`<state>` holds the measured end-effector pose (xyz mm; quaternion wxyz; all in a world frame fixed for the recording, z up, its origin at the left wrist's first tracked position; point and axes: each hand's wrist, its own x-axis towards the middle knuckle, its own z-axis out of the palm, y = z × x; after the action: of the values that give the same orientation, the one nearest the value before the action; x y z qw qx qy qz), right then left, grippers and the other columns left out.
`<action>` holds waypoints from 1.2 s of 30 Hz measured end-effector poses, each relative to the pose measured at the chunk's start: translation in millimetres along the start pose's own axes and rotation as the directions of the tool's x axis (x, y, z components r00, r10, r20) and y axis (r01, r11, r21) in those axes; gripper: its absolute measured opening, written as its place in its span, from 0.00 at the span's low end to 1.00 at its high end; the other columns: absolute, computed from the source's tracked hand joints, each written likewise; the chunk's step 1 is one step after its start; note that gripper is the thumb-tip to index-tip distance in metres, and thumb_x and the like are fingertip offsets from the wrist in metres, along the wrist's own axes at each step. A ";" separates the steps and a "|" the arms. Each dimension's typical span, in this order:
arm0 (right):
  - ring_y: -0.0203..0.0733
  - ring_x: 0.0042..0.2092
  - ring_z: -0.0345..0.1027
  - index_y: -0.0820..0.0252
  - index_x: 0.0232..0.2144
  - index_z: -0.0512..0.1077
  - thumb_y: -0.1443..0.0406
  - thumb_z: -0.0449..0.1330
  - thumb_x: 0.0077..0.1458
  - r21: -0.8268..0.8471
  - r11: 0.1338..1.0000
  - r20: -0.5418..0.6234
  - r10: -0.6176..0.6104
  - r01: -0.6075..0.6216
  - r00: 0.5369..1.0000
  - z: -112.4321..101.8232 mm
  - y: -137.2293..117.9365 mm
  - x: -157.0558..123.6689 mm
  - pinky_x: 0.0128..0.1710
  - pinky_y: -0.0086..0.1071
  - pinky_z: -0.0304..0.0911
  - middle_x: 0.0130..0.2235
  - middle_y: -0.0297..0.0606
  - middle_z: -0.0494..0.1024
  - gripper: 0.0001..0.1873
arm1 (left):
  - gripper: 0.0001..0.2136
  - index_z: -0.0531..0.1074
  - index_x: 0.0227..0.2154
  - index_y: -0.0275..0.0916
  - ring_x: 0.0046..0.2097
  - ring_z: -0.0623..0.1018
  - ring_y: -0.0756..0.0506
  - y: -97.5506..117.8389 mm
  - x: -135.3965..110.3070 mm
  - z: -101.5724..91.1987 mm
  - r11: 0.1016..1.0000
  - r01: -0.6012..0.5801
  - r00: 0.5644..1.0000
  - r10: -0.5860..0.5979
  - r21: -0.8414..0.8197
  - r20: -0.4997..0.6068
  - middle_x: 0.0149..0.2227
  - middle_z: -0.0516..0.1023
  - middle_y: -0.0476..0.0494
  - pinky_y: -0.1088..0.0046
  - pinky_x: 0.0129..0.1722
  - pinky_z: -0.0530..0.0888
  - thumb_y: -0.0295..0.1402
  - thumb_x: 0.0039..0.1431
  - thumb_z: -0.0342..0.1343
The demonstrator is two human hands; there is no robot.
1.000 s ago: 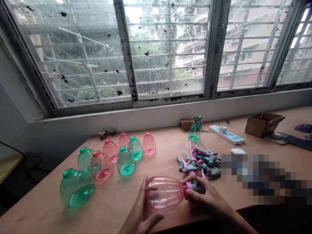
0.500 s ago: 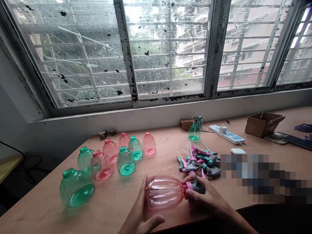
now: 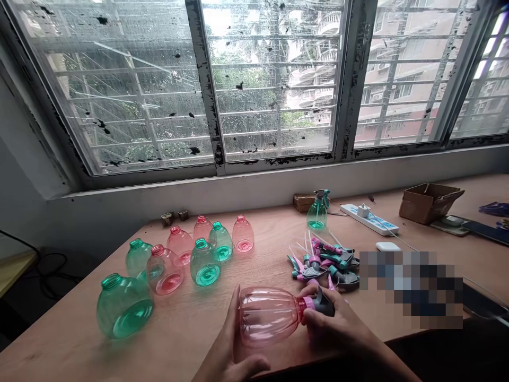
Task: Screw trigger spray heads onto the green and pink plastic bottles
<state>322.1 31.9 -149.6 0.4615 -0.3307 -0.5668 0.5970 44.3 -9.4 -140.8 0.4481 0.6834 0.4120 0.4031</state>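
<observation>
Near the table's front edge, a clear pink spray bottle [image 3: 268, 317] lies on its side between my hands, its neck to the right. My left hand [image 3: 234, 339] cups its base, the fingers along the far side and the thumb low in front. My right hand [image 3: 338, 318] is closed around the pink collar and dark grey spray head [image 3: 324, 302] at the neck; part of the head is hidden by the fingers. Just beyond lies a pile of pink, teal and grey spray heads [image 3: 326, 260] with thin white tubes.
Several open green and pink bottles stand at the left, the nearest a green bottle [image 3: 125, 307]. At the back are a complete green spray bottle [image 3: 317, 212], a white power strip [image 3: 369, 220] and a cardboard box [image 3: 429, 204]. A white case [image 3: 388, 247] lies right of the pile.
</observation>
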 end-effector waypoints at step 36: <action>0.39 0.24 0.75 0.60 0.40 0.67 0.53 0.70 0.52 0.008 1.000 0.003 0.000 0.000 1.000 -1.7 5.0 1.3 0.25 0.29 0.69 0.24 0.33 0.80 0.23 | 0.48 0.35 0.71 0.53 0.73 0.47 0.34 -1.5 -1.8 1.3 0.998 -0.055 0.998 0.055 -0.027 0.012 0.74 0.43 0.44 0.54 0.71 0.47 0.47 0.59 0.63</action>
<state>322.3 34.0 -154.5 0.4620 -0.3280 -0.5650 0.5998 44.6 -11.0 -142.9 0.4485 0.6908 0.3849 0.4164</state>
